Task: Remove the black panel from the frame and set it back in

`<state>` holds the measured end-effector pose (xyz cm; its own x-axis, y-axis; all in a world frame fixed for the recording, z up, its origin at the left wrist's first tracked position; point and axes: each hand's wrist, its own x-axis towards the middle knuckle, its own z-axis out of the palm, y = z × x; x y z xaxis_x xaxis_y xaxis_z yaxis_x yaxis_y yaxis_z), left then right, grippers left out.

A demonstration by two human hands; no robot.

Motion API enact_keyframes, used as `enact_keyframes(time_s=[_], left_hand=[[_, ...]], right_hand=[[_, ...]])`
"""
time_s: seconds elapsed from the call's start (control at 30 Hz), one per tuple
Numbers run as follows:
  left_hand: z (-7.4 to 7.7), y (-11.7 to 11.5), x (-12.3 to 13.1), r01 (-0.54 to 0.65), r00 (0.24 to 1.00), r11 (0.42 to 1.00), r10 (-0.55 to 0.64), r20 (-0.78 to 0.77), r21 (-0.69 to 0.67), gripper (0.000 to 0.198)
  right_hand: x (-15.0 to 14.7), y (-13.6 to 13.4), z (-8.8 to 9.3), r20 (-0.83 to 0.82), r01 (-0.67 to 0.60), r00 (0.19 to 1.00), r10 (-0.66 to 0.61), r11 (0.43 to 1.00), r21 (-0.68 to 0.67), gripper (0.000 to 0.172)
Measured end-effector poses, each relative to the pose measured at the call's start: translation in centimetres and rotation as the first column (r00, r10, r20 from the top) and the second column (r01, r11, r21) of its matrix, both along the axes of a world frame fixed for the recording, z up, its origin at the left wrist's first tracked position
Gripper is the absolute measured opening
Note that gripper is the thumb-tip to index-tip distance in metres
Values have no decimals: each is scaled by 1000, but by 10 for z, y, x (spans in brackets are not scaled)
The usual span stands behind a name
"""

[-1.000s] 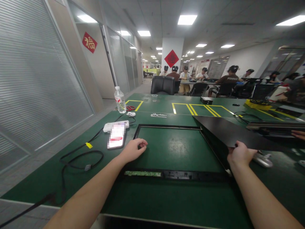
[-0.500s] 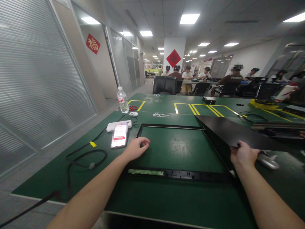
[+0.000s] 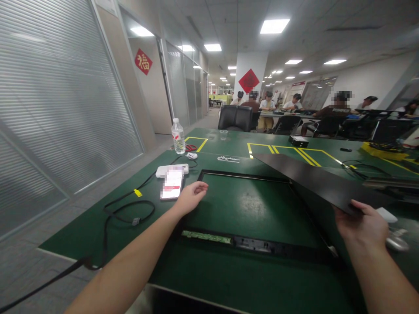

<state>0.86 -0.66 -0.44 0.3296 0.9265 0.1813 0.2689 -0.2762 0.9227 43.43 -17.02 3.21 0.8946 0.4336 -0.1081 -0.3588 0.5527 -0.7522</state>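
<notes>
A thin black flat panel [image 3: 314, 176] is tilted up over the right side of a black rectangular bezel frame [image 3: 248, 175]. My right hand [image 3: 362, 224] is closed on the panel's near edge, thumb on top. My left hand [image 3: 193, 195] is over the bezel's left side with fingers curled; whether it grips the bezel is hidden. A green circuit board strip [image 3: 206, 237] sits along the bezel's near side. Left of my left hand are a lit phone [image 3: 172, 183] and a white power strip [image 3: 160, 171].
A black cable [image 3: 113, 213] loops over the green table [image 3: 248, 279] at left. Beyond the bezel are a water bottle [image 3: 178, 137], red-handled scissors [image 3: 193, 147], white strips [image 3: 228, 159] and a plastic cup [image 3: 223, 134]. Several people sit at far tables. A silver object [image 3: 397, 240] lies behind my right hand.
The view has turned slightly left. My right hand has moved right and nearer with the panel, which stays tilted above the bezel. My left hand has barely moved.
</notes>
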Motion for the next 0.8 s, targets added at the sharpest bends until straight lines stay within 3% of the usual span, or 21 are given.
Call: enact_keyframes(time_s=[0.17, 0.33, 0.43, 0.53, 0.67, 0.8], left_hand=[[7, 6, -2, -78, 911, 935, 208, 356, -345, 27], [28, 0, -8, 87, 793, 825, 281, 540, -558, 36], [37, -4, -10, 194, 773, 791, 242, 587, -581, 47], [40, -5, -11, 236, 769, 783, 212, 603, -575, 45], [40, -6, -11, 257, 791, 823, 121, 600, -506, 40], [41, -6, -11, 220, 805, 868, 97, 586, -446, 45]], right_hand=[[-19, -7, 17, -32, -18, 999, 19, 1000, 21, 29], [-26, -10, 24, -95, -55, 994, 46, 994, -94, 23], [-26, -11, 22, -61, -90, 995, 82, 986, -141, 31], [-26, -12, 16, 3, -166, 986, 169, 971, -173, 38], [-26, -13, 9, 61, -303, 947, 316, 940, -159, 40], [-25, -12, 7, 70, -441, 881, 469, 865, -238, 47]])
